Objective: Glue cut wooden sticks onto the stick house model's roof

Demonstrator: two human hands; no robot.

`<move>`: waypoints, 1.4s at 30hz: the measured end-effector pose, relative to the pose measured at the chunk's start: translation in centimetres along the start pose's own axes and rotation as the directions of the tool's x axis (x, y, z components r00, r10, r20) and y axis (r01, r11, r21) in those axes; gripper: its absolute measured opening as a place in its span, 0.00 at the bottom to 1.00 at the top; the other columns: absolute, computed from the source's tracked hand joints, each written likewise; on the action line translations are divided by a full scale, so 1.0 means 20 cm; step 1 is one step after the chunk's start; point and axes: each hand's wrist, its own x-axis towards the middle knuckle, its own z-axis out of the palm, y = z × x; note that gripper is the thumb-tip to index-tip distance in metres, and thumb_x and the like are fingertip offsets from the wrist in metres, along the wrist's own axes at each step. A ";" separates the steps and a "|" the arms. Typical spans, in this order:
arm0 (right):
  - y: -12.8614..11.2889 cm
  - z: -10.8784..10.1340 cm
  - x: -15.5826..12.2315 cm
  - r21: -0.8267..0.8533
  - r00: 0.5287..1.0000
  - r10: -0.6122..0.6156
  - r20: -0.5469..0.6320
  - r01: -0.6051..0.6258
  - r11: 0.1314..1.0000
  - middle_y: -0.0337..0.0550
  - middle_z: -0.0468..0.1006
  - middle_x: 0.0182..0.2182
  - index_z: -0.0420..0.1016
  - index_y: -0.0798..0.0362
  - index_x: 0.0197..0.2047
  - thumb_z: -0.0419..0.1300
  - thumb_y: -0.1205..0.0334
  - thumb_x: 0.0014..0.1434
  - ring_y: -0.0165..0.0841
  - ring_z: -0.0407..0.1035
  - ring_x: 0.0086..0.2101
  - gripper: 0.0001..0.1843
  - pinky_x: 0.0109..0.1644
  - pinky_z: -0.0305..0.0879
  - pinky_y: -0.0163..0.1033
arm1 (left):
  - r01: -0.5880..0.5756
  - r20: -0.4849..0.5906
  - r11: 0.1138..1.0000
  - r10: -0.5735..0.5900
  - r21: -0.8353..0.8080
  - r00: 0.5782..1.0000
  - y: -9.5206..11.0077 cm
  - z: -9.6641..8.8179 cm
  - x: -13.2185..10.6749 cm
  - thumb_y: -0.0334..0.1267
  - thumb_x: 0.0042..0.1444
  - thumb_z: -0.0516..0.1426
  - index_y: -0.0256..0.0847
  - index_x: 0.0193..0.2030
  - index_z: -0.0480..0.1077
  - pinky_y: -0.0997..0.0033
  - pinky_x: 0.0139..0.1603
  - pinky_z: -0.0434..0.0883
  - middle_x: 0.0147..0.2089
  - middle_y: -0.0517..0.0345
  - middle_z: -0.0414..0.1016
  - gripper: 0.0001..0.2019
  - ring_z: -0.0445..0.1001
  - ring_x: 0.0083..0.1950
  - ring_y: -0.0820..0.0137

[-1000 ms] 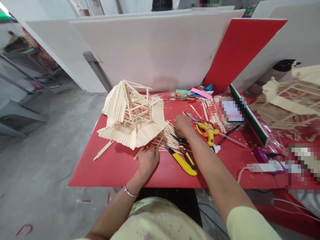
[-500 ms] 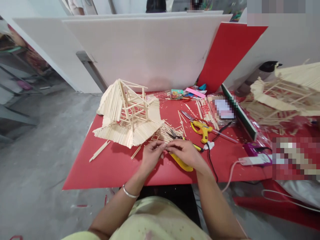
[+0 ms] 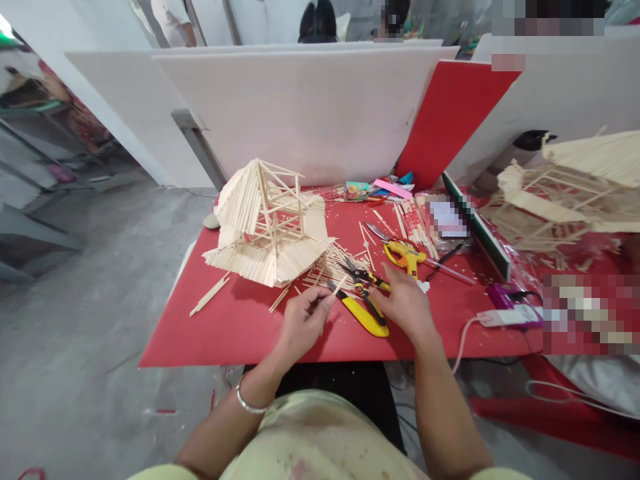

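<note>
A short thin wooden stick (image 3: 339,288) points up out of my left hand (image 3: 306,320), pinched between thumb and fingers. My right hand (image 3: 407,305) has its fingers apart, over the handles of yellow-and-black cutting pliers (image 3: 361,277); no firm grip shows. Just left of the pliers lies a yellow-handled utility knife (image 3: 365,316). Beyond my left hand stands a model pavilion (image 3: 270,227) built of wooden sticks, its roof partly covered and partly bare frame. Loose cut sticks (image 3: 320,272) are heaped between the model and the pliers.
A yellow glue gun (image 3: 407,257) and scissors (image 3: 377,231) lie beyond my right hand. Bundled sticks (image 3: 413,220), a purple power strip (image 3: 505,307) and a second stick model (image 3: 565,200) are at right. White boards (image 3: 300,113) stand behind the red table (image 3: 200,340).
My hands, together before, have parted. The right hand moved right to the pliers. The left keeps the stick, which now shows clearly. The view has shifted slightly.
</note>
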 end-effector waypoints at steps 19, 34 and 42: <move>-0.99 -0.14 0.30 0.745 0.952 -0.239 -0.194 0.301 0.596 0.37 0.81 0.35 0.77 0.45 0.50 0.66 0.54 0.57 0.28 0.73 0.31 0.17 0.36 0.71 0.34 | -0.029 -0.140 0.812 -0.065 -0.583 0.988 0.28 -0.35 0.10 0.43 0.52 0.66 0.36 0.36 0.74 0.82 0.17 0.58 0.26 0.59 0.75 0.12 0.64 0.18 0.82; -1.20 0.04 0.50 0.670 0.925 -0.137 -0.353 0.352 0.653 0.40 0.81 0.33 0.78 0.51 0.40 0.63 0.49 0.59 0.29 0.74 0.31 0.14 0.37 0.71 0.37 | 0.165 0.033 0.464 -0.279 -0.870 0.960 0.30 -0.58 0.26 0.35 0.49 0.62 0.31 0.38 0.75 0.82 0.17 0.60 0.32 0.55 0.77 0.10 0.68 0.23 0.80; -1.24 0.05 0.49 0.615 0.911 -0.154 -0.383 0.376 0.694 0.40 0.81 0.33 0.79 0.51 0.39 0.62 0.50 0.60 0.29 0.73 0.31 0.13 0.36 0.70 0.36 | 0.161 0.042 0.473 -0.254 -0.866 0.966 0.28 -0.60 0.29 0.35 0.48 0.62 0.31 0.36 0.74 0.82 0.18 0.60 0.29 0.57 0.76 0.09 0.67 0.22 0.80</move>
